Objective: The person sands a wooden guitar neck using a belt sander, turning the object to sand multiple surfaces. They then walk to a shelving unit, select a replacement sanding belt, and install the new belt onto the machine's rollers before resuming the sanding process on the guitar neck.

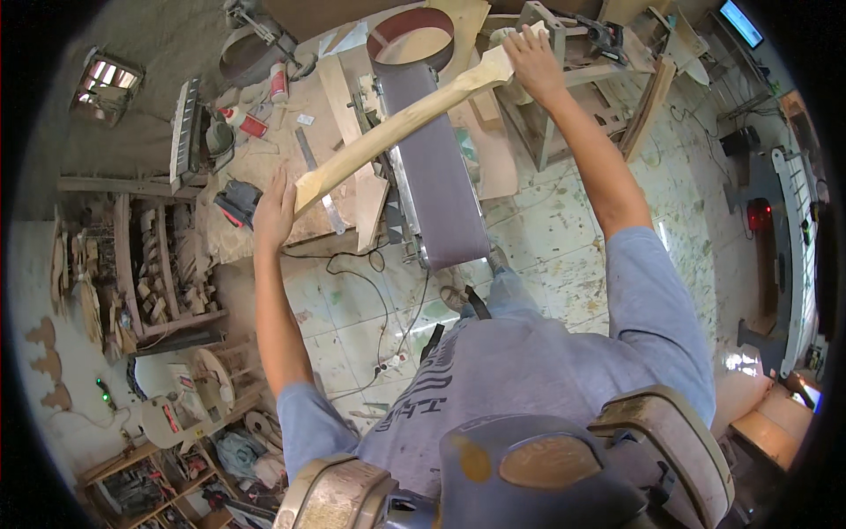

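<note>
A long, pale piece of shaped wood, like a furniture leg with thicker squared ends, slants across a belt sander. My left hand is closed on its lower left end, with the fingers partly hidden. At the upper right end, my right hand wraps its fingers over the wood. Beneath the middle of the piece runs the wide grey-brown sanding belt; I cannot tell whether the wood touches it. Beside my left hand, on the workbench, lies a dark power tool with a red part.
Red-and-white bottles, a metal rule and flat boards lie on the bench. A round band stands behind the sander. Wooden frames stand at the right. Cables trail over the tiled floor near my feet.
</note>
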### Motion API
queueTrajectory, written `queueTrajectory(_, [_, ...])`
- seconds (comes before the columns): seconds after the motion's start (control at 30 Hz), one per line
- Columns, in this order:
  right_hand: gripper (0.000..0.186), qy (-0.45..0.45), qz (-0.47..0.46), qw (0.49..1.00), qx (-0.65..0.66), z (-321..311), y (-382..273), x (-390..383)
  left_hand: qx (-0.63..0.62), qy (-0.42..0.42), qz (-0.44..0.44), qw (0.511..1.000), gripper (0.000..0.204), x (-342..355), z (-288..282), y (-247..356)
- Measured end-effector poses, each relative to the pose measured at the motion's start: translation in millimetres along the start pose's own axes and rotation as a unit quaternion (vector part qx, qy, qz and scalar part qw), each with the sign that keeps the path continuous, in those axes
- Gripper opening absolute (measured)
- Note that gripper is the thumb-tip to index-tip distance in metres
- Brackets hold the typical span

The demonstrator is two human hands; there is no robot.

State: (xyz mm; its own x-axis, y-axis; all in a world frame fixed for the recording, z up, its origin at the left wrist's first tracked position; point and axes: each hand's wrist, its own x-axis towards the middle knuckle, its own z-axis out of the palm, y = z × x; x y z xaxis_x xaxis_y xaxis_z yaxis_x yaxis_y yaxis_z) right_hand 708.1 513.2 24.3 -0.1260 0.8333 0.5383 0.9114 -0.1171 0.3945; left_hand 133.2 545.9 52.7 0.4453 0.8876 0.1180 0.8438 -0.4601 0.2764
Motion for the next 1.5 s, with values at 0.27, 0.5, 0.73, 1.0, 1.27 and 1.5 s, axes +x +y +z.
queueTrajectory(0.27, [0.043,0.006,-0.011,1.000,-0.019,-26,-22,-2,-0.024,-0.055,-0.071,0.996,0.056,-19,-21,-8])
queueTrajectory(0.5, [0.039,-0.006,-0.001,1.000,0.031,-41,-72,11,-0.016,-0.023,-0.061,0.998,0.055,-57,-29,-45])
queueTrajectory(0.73, [0.037,0.033,-0.022,0.998,0.041,-54,-105,12,0.003,-0.040,-0.074,0.996,0.054,-96,-46,-71])
queueTrajectory(1.0, [0.043,-0.036,-0.022,0.998,0.038,-40,-77,13,0.009,-0.051,-0.068,0.996,0.059,-94,-45,-33])
queueTrajectory(1.27, [0.047,-0.064,-0.018,0.997,-0.026,3,41,-7,0.010,-0.015,-0.001,1.000,0.066,-18,9,48])
queueTrajectory(1.5, [0.041,-0.105,-0.029,0.989,-0.100,36,155,-33,0.014,0.005,0.053,0.998,0.070,53,51,143])
